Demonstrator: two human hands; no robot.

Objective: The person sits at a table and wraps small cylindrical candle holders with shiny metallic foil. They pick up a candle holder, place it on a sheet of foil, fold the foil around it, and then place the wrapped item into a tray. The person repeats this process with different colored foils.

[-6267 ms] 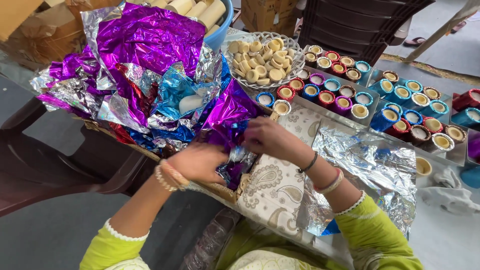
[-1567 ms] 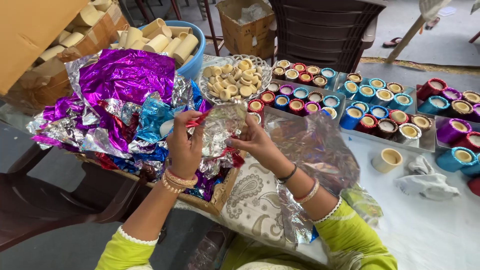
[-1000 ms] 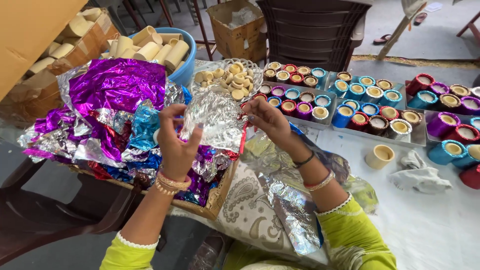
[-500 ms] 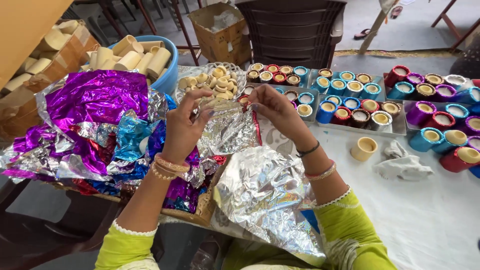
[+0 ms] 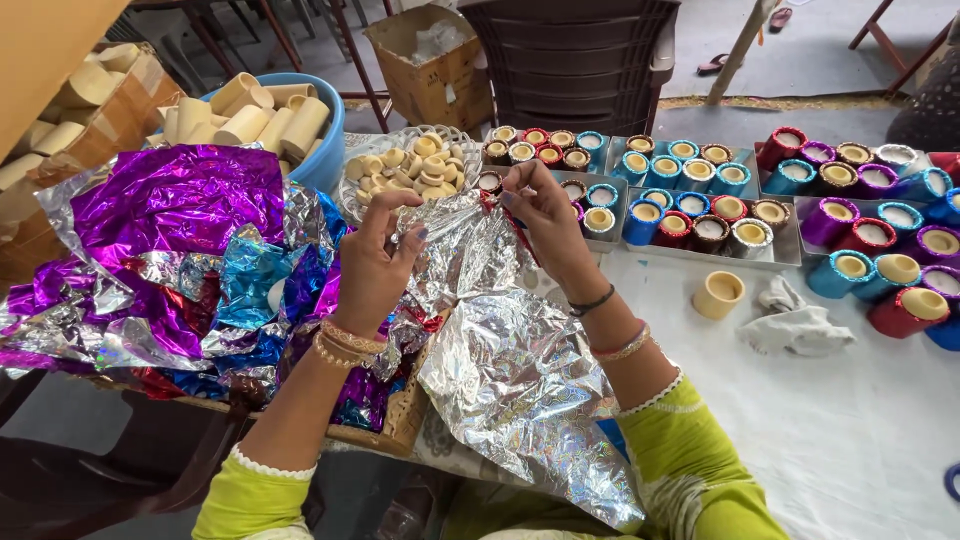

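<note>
Both our hands are up over the table edge, working one sheet of silver foil [image 5: 462, 255]. Left hand [image 5: 375, 265]: fingers curled, pinching the sheet's left edge near the top. Right hand [image 5: 540, 215]: fingertips pressed together on the sheet's upper right corner, where a bit of red shows against the silver. The sheet hangs crinkled between the two hands.

Just below it, a second, larger silver sheet [image 5: 525, 390] lies across the table edge and down toward our lap.

Left of the left hand: a heap of loose foil [image 5: 170, 260], purple, blue, red and silver, piled on a flat woven tray.

Behind the hands: a clear dish of small plain cups [image 5: 405, 170]. Behind that, a blue tub of bare cardboard tubes [image 5: 265, 110].

Right of the right hand: rows of foil-wrapped cups [image 5: 700, 190] on trays, blue, red, purple, brown. One plain cup [image 5: 718, 294] stands alone on the white tablecloth, a crumpled white cloth [image 5: 795, 320] just beside it.
</note>
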